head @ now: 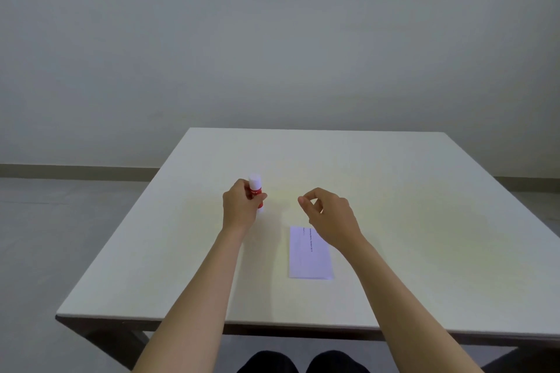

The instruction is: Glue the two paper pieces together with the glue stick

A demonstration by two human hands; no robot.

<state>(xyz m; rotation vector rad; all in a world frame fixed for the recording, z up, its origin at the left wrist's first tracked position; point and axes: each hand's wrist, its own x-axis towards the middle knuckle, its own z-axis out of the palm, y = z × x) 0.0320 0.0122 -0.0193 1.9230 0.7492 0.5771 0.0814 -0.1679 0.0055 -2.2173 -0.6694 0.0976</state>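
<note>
My left hand (pixel 241 206) grips a red glue stick (pixel 255 191) with a white cap, held upright over the middle of the white table (pixel 424 221). My right hand (pixel 328 215) hovers to its right with thumb and forefinger curled apart, holding nothing, a short gap from the stick. A white paper (pixel 309 254) with a line of small print lies flat on the table below my right hand, which covers its far right corner. I cannot tell whether it is one sheet or two stacked.
The table's near edge (pixel 272 322) runs across the bottom, with my dark-clothed knees (pixel 303 362) under it. Grey floor and a plain wall lie beyond the table's left and far edges.
</note>
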